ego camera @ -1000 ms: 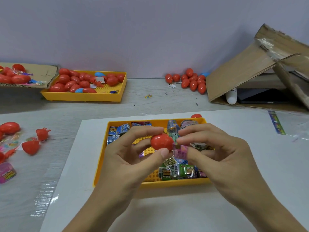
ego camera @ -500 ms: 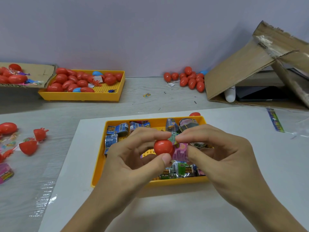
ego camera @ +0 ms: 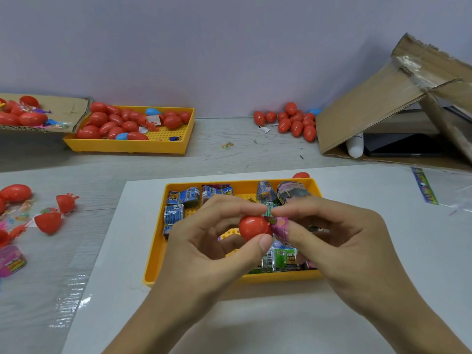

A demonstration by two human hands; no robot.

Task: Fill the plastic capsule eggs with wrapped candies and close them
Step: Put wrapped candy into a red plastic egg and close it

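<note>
At the right edge of the frame you have a torn cardboard box (ego camera: 378, 106) lying open on its side, with a dark flat device (ego camera: 401, 144) and a white cylinder (ego camera: 355, 146) sheltering under its flap. In the lower half a white sheet (ego camera: 383, 251) covers the grey wood-grain table (ego camera: 102, 180), and a strip of printed clear wrapper (ego camera: 424, 185) lies on the sheet at the right. At the upper left you see a flat piece of cardboard (ego camera: 63, 108) against the pale wall (ego camera: 229, 47).

Both forearms reach in from the bottom edge and meet mid-frame, hands raised. The left hand (ego camera: 212, 241) is curled, thumb below and forefinger above, pinching a red egg half (ego camera: 254, 227). The right hand (ego camera: 339, 238), fingers bent, pinches a pink candy (ego camera: 279, 226) against it.
</note>
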